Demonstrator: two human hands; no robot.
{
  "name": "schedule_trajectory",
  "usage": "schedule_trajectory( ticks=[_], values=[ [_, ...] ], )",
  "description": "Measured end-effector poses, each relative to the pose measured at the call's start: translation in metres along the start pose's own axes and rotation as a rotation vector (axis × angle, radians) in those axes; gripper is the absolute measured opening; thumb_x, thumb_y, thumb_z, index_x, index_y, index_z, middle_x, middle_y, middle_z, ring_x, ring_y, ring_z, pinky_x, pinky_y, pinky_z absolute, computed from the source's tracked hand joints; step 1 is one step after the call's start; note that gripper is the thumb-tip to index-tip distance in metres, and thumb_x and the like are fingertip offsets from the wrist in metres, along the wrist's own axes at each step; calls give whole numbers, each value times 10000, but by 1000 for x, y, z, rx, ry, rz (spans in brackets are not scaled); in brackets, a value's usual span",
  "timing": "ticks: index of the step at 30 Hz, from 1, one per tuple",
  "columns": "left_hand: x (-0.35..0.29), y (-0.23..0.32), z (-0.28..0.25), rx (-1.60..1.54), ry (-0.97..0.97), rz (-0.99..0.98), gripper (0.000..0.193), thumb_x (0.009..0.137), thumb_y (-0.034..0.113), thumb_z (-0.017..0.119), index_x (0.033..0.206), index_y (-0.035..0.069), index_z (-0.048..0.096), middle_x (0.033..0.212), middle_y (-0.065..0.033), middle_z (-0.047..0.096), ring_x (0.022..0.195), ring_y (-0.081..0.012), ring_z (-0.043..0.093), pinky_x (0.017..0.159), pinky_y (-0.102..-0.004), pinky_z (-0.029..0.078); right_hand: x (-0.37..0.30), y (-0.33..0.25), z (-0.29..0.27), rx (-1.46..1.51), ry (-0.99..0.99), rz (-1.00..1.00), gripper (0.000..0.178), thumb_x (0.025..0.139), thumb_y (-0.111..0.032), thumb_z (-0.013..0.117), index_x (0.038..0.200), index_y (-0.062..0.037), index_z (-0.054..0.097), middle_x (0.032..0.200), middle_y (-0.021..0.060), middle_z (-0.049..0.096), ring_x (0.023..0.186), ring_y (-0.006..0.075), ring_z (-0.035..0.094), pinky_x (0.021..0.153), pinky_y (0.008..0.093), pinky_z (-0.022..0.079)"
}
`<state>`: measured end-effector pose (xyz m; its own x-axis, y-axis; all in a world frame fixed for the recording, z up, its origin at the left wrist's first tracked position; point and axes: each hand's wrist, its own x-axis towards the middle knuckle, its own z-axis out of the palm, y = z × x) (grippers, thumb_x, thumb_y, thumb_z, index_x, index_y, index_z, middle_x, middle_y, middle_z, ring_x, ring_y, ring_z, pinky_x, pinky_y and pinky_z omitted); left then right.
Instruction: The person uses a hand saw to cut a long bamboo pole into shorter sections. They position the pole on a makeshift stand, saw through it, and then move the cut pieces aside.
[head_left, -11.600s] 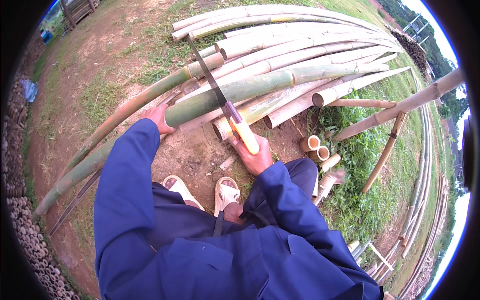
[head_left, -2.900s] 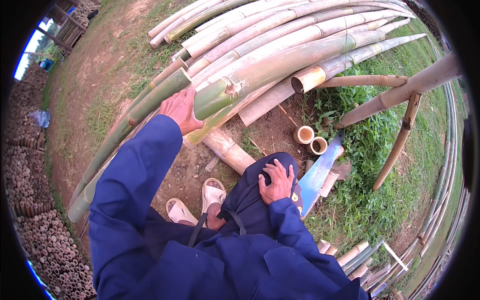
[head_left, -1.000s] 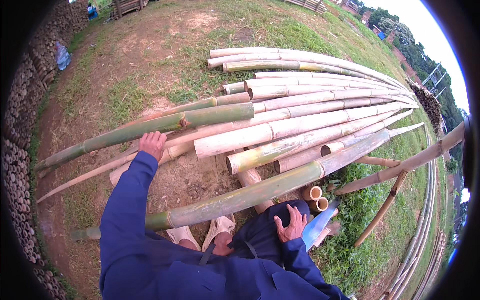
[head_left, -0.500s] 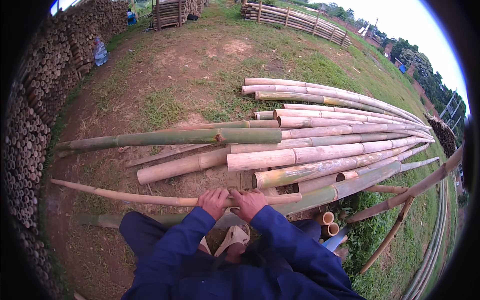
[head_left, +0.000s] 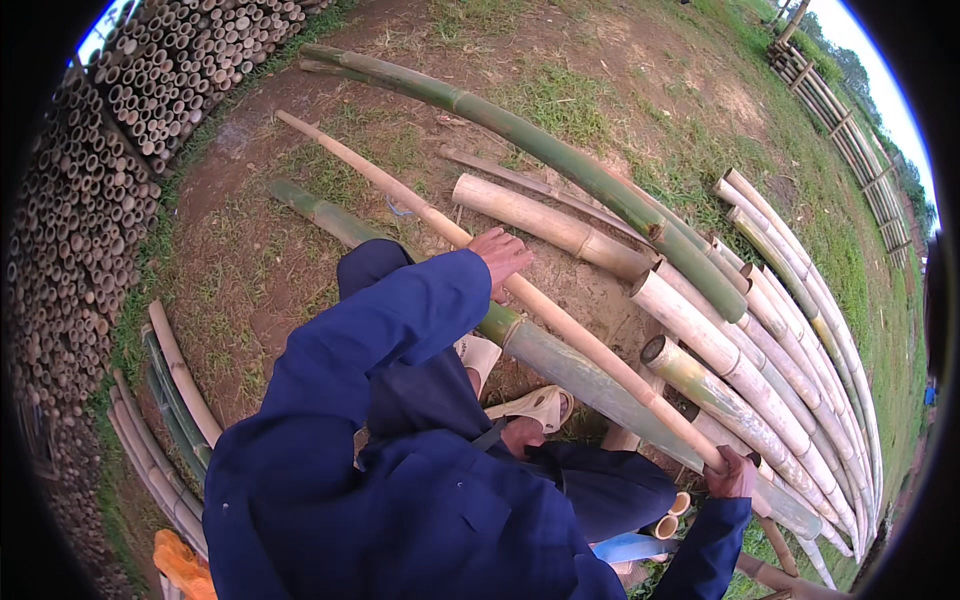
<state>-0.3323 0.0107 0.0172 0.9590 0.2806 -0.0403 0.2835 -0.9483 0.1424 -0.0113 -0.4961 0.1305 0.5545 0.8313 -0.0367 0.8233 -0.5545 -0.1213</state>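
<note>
Bare dirt [head_left: 250, 270] underfoot; both hands' fingers wrap a thin bamboo pole [head_left: 570, 325].

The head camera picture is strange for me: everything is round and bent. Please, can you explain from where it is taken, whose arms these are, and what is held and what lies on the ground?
The camera sits on a person's head and looks down, so the blue sleeves belong to the wearer. Its wide lens bends straight lines near the rim.

Both hands hold one thin pale bamboo pole. The left hand grips it near the middle, and the right hand grips its near end.

On the bare earth and grass lie many thicker bamboo poles, among them a long green pole. Stacked cut bamboo pieces show their round ends on the left. Light sandals are on the person's feet, and short bamboo rings lie beside a blue object that is partly hidden.
</note>
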Motion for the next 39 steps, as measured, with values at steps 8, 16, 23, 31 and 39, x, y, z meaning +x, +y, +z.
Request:
schedule_trajectory(
  ticks=[8, 16, 23, 31, 39],
  values=[
    [34, 11, 17, 144, -88, -87, 412, 735, 479, 799, 891, 107, 714, 770, -110, 731, 754, -326, 730, 752, -467, 562, -19, 29, -32, -207, 63, -12, 826, 566, -210, 878, 1348, -130, 624, 1076, 108, 672, 1085, 305, 629, 1121, 547, 329],
    [62, 157, -17, 14, -77, 197, 431, 803, 498, 726, 938, 89, 722, 779, -105, 737, 754, -320, 744, 693, -478, 555, 33, -102, -13, -154, 134, -188, 632, 673, -238, 858, 1256, -119, 643, 1118, 123, 697, 1061, 329, 661, 996, 502, 457],
    [25, 115, 43, -95, 258, 203, 600, 763, 596, 762, 1028, 70, 650, 898, -131, 702, 844, -348, 712, 746, -450, 556, 21, -25, 24, -152, 51, -85, 227, 765, -232, 773, 884, -99, 632, 875, 135, 708, 813, 379, 696, 705, 493, 528],
    [4, 95, 69, -187, 375, 219, 607, 777, 657, 732, 976, 96, 614, 874, -97, 643, 814, -324, 682, 707, -474, 537, 16, -8, 25, -80, 56, -84, 230, 767, -261, 790, 813, -103, 628, 774, 151, 690, 758, 408, 682, 679, 511, 516],
    [-11, 77, 60, -188, 208, 150, 591, 813, 672, 707, 967, 108, 621, 873, -91, 666, 857, -325, 695, 708, -483, 546, 34, -26, 32, -76, 58, -121, 254, 730, -314, 834, 838, -135, 690, 807, 127, 720, 803, 375, 706, 698, 484, 534]
  ],
)
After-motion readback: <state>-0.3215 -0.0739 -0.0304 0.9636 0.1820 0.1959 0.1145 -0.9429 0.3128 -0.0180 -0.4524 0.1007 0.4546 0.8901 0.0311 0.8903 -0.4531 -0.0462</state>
